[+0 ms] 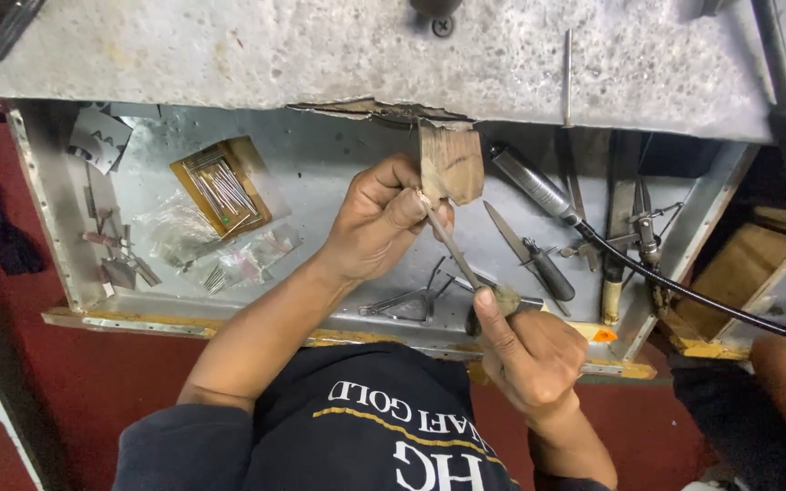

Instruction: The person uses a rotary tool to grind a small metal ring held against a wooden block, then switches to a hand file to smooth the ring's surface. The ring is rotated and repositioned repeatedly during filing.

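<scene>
A single head-worn camera looks almost straight down from close above, over the wearer's dark shirt at the bottom of the frame. The grey bench top (320, 45) fills the upper edge, the open metal tray (338, 164) the middle. Red floor shows at the lower left.

Pitted grey workbench top (320, 45) above, metal tray drawer (320, 173) pulled out under it, holding a brown packet of needle files (220, 186), clear plastic bags (220, 250), a grey-handled tool (531, 186), a black-handled graver (539, 264), pliers (407, 302) (small burrs at left, too blurred to tell).
</scene>
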